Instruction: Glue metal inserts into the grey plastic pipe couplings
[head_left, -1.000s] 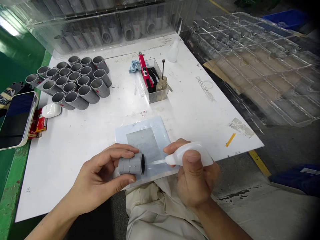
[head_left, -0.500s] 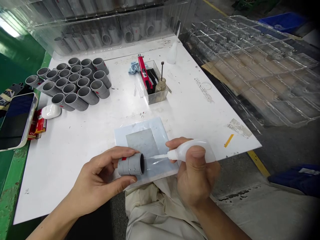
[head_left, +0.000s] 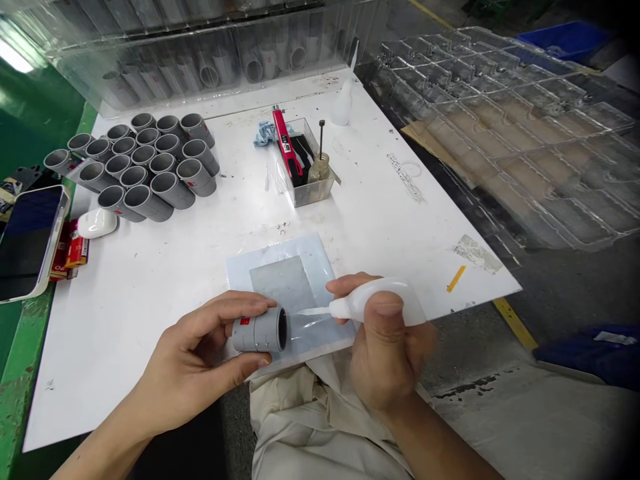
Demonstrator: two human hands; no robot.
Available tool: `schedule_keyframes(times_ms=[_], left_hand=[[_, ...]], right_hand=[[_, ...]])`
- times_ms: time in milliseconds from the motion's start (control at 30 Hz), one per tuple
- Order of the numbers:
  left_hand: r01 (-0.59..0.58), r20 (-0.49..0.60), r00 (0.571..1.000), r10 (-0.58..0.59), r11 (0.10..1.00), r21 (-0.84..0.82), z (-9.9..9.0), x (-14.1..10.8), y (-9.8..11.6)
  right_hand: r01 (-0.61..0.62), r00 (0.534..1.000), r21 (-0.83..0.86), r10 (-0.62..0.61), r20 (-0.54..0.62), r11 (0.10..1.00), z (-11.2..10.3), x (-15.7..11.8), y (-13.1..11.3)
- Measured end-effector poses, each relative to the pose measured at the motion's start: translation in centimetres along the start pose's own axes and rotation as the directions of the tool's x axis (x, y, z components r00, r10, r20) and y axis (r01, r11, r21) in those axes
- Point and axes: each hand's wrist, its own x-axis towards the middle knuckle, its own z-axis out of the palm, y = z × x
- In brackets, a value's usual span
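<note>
My left hand [head_left: 200, 353] is closed around a grey tube [head_left: 259, 331] with a small red mark, its open end facing right. In my right hand [head_left: 385, 347] lies a translucent white squeeze bottle [head_left: 367, 300], gripped between thumb and fingers. The bottle's thin nozzle points left at the tube's mouth, with its tip just outside the rim. Beneath both hands is a light blue sheet [head_left: 320, 263] bearing a grey square pad [head_left: 283, 283]. Many more grey tubes [head_left: 143, 160] stand upright in a cluster at the left of the white table [head_left: 175, 267].
A clear box [head_left: 313, 193] holds a red-handled tool [head_left: 286, 143] and a small jar [head_left: 320, 167]. Another squeeze bottle [head_left: 343, 107] stands behind it. A phone [head_left: 33, 240] and white mouse-like object [head_left: 97, 223] are at left. Clear trays [head_left: 500, 133] lie at right.
The whole view has shifted slightly. The bottle's nozzle remains near the tube's mouth, and both hands keep their holds.
</note>
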Motion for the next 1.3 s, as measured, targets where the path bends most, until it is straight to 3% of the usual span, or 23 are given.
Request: schedule_keyframes(times_ms=[533, 733, 900, 1300], left_hand=[[-0.050, 0.003, 0.999, 0.050, 0.998, 0.035, -0.08, 0.13, -0.15], [-0.083, 0.020, 0.996, 0.082, 0.996, 0.043, -0.04, 0.10, -0.08], [-0.124, -0.007, 0.992, 0.124, 0.991, 0.047, 0.15, 0.11, -0.11], [-0.078, -0.034, 0.996, 0.078, 0.997, -0.004, 0.17, 0.12, 0.11]], right_hand=[[-0.045, 0.998, -0.020, 0.046, 0.043, 0.999, -0.41, -0.11, -0.03], [-0.089, 0.993, 0.048, 0.084, 0.087, 0.995, -0.71, -0.01, -0.11], [-0.087, 0.996, 0.099, 0.084, 0.033, 0.991, -0.61, 0.47, -0.28], [-0.144, 0.988, 0.085, 0.139, 0.064, 0.986, -0.65, 0.36, -0.38]])
